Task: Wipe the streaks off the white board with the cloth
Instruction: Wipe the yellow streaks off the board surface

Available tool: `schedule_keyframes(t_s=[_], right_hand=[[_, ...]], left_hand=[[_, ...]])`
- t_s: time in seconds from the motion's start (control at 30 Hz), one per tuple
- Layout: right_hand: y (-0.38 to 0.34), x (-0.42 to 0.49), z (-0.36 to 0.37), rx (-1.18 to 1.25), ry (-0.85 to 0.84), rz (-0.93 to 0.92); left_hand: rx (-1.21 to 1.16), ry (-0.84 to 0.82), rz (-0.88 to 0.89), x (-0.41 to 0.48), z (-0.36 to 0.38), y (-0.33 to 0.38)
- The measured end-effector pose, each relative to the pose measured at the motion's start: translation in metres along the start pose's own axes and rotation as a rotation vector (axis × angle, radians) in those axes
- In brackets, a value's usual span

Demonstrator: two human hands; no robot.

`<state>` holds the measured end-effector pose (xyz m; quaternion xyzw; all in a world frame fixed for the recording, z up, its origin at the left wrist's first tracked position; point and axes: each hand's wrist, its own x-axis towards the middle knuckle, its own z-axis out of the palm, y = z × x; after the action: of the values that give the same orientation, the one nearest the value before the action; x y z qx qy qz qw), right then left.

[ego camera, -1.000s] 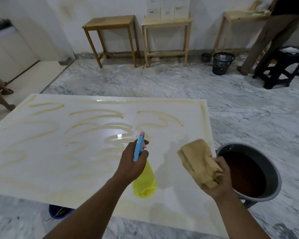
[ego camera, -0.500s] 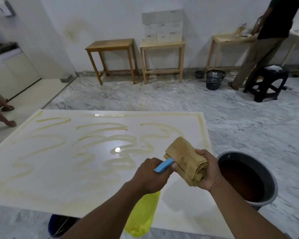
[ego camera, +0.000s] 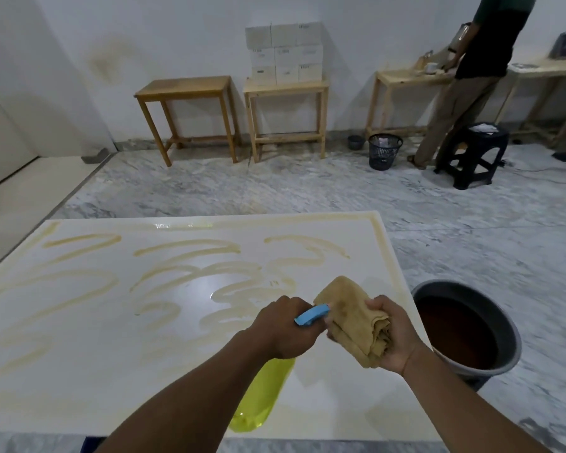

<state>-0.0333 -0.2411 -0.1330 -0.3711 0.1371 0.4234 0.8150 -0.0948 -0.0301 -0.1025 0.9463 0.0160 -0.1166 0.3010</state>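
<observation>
1. Spray bottle [ego camera: 262,397]: neck and trigger are hidden inside the left hand [ego camera: 286,325] — only the blue tip and yellow body show.
2. The fingers of the right hand [ego camera: 394,335] lie mostly behind the cloth [ego camera: 350,318].
3. The white board [ego camera: 95,322] is cut off at the left edge of the picture.
4. The person [ego camera: 484,60] at the far wall: head cut off by the top edge.
5. Print on the white boxes [ego camera: 285,53] — too small to read.

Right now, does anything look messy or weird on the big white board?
Yes: yellow-brown looping streaks smear across the flat white board, not yet wiped. The round grey bucket beside it holds dark brown liquid.
</observation>
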Motion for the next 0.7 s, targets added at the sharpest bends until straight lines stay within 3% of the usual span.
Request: schedule_keyframes(t_s=[0.17,0.33,0.43,0.53,0.63,0.7], right_hand=[[-0.026,0.061,-0.013,-0.360,0.067,0.213],[-0.142,0.183,-0.007,-1.376,0.111,0.345],[-0.206,0.268,-0.004,-1.649,0.126,0.071],[-0.224,0.343,-0.030,-1.798,0.345,-0.396],[-0.183,0.389,-0.085,-1.911,0.308,-0.432],[-0.149,0.402,-0.118,-1.928,0.295,-0.554]], left_hand=[[-0.123,0.148,-0.068,0.034,-0.009,-0.019],[-0.253,0.353,-0.138,0.081,-0.026,-0.051],[-0.283,0.423,-0.192,0.114,-0.028,-0.065],[-0.267,0.394,-0.198,0.145,-0.024,-0.076],[-0.313,0.403,-0.205,0.164,-0.016,-0.088],[-0.389,0.429,-0.224,0.172,-0.011,-0.096]])
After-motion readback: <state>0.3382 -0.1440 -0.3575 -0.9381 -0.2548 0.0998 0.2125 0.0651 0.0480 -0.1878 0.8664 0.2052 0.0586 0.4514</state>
